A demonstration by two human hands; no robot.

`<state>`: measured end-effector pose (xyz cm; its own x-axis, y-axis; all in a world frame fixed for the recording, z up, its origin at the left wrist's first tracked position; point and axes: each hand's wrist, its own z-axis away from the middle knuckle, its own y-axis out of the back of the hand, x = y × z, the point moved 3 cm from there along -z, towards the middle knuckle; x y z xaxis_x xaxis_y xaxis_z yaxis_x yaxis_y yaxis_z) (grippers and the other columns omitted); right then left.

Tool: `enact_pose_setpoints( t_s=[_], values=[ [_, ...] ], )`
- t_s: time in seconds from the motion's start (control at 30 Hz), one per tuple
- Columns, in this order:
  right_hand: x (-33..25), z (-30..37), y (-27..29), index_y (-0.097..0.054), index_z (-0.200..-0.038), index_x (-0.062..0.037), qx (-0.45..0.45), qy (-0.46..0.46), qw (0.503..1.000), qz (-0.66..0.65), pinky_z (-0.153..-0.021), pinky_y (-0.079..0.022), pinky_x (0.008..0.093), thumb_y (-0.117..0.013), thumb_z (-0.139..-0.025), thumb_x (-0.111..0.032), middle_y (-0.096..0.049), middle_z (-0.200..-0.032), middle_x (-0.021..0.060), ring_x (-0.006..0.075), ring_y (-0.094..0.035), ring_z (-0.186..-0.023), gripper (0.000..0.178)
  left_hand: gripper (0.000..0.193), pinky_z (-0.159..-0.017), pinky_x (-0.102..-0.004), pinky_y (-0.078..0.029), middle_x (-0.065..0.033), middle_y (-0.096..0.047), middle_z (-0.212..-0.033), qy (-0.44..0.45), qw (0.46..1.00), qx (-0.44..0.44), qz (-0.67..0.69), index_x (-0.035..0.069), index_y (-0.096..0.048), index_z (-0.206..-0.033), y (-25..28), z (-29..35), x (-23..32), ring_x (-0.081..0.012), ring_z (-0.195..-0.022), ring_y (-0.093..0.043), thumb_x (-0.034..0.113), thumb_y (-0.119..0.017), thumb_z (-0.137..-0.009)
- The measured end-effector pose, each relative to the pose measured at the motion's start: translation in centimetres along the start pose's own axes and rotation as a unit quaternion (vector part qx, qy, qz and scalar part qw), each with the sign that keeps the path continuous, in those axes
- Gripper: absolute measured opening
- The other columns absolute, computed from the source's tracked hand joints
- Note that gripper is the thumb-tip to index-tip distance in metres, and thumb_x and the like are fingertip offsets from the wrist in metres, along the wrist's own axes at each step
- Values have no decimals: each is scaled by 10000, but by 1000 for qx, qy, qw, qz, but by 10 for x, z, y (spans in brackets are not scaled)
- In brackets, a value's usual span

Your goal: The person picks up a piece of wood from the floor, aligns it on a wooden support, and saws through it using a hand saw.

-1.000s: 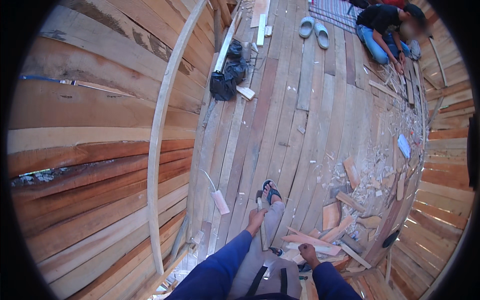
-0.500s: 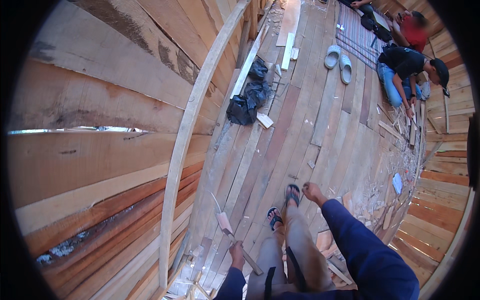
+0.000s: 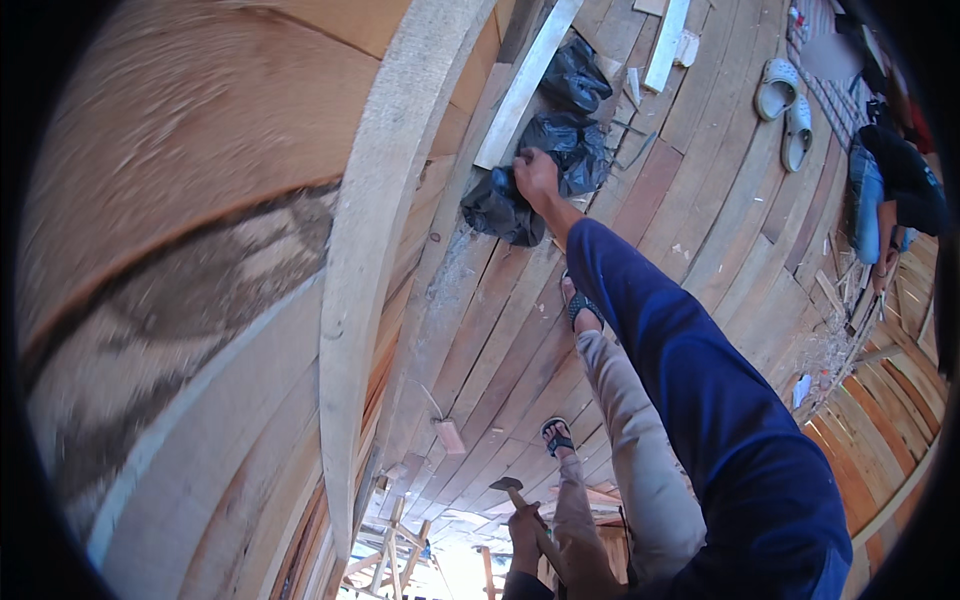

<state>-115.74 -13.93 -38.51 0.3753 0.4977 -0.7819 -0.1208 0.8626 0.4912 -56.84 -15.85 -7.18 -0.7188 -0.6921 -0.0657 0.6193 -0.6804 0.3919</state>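
My right hand (image 3: 538, 178) is stretched far forward to the black plastic bags. Its fingers are curled closed at the nearest black plastic bag (image 3: 500, 208), seeming to pinch its upper part. Crumpled beside it lie another black bag (image 3: 570, 150) and, farther back, a third bundle (image 3: 578, 75). Low in the view, next to my leg, my left hand (image 3: 524, 535) is wrapped round the wooden handle of a hammer (image 3: 508, 484), its dark head pointing up and left.
A pale board (image 3: 525, 85) lies along the wall side by the bags. A curved timber rail (image 3: 375, 200) rises close on my left. Grey clogs (image 3: 777, 92) sit on the plank floor (image 3: 640, 240). At the far right a person in dark clothing (image 3: 905, 180) crouches near wood scraps.
My right hand has moved forward and left, from beside my feet to the black bags. I have stepped forward, and my view has shifted. The hammer stays in my left hand.
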Motion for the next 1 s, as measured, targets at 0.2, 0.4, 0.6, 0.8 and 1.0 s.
enact_pose_setpoints(
  t_s=[0.2,0.4,0.6,0.8,1.0],
  values=[
    [20,-64,-68,-616,-1047,109,-50,-233,955,-177,-821,-515,385,-740,-771,-256,-693,-951,218,330,-673,-907,474,204,-458,-282,-392,-21,-498,-588,45,997,14,-63,41,-574,-757,-68,12,43,-133,-473,-490,186,-717,-774],
    [-34,-49,-33,-646,-1119,63,-180,-208,926,-258,-793,-512,315,-749,-737,-174,-699,-1039,131,218,-669,-899,461,174,-454,-283,-409,-28,-503,-612,29,999,17,-19,33,-569,-777,-72,39,74,-139,-483,-495,154,-694,-783],
    [-77,-23,73,-422,-1262,15,-91,-120,871,-467,-757,-562,371,-573,-761,9,-625,-1056,116,241,-671,-854,523,184,-446,-295,-420,-30,-481,-598,22,999,-11,-36,37,-551,-748,-72,58,86,-149,-469,-487,162,-676,-797],
    [-138,-3,196,-367,-1359,-51,-16,-132,931,-340,-692,-554,408,-620,-806,-163,-600,-1019,157,318,-653,-849,618,202,-434,-288,-413,-27,-467,-583,-74,994,-61,-54,51,-525,-718,-70,92,105,-151,-445,-470,175,-657,-808],
    [-141,148,317,-293,-1476,-65,29,-3,990,135,-873,-464,489,-686,-775,-289,-588,-1068,300,466,-578,-1008,834,189,-401,-283,-369,-23,-466,-576,-152,980,-125,-17,66,-535,-714,-47,99,85,-139,-424,-455,183,-652,-805]
  ],
)
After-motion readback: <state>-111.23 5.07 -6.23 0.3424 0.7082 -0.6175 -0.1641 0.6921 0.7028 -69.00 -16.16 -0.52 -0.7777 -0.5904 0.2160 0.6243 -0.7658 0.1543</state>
